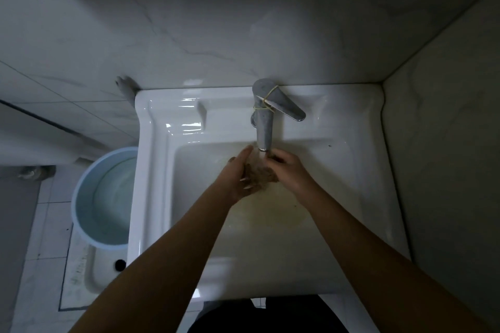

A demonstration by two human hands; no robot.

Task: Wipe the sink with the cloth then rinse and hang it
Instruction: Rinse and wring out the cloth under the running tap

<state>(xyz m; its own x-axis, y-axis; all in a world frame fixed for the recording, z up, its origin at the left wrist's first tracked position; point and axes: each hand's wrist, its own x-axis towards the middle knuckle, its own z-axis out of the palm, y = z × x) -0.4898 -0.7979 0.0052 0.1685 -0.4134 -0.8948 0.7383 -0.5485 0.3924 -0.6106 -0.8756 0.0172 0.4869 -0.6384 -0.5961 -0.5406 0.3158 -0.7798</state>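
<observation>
A white ceramic sink (154, 170) fills the middle of the view. Its chrome tap (263, 121) has the lever turned to the right, and water runs from the spout. Directly under the stream sits a small brown cloth (263, 174), bunched up between both of my hands. My left hand (239, 173) cups it from the left with the fingers stretched toward the spout. My right hand (288, 169) presses on it from the right. Much of the cloth is hidden by my fingers. The basin floor below shows a yellowish stain.
A blue bucket (81, 197) holding water stands on the floor left of the sink, beside a white floor fixture (94, 276). Marble-look tiled walls close in behind the sink and on its right. A yellow rubber band is wound round the tap.
</observation>
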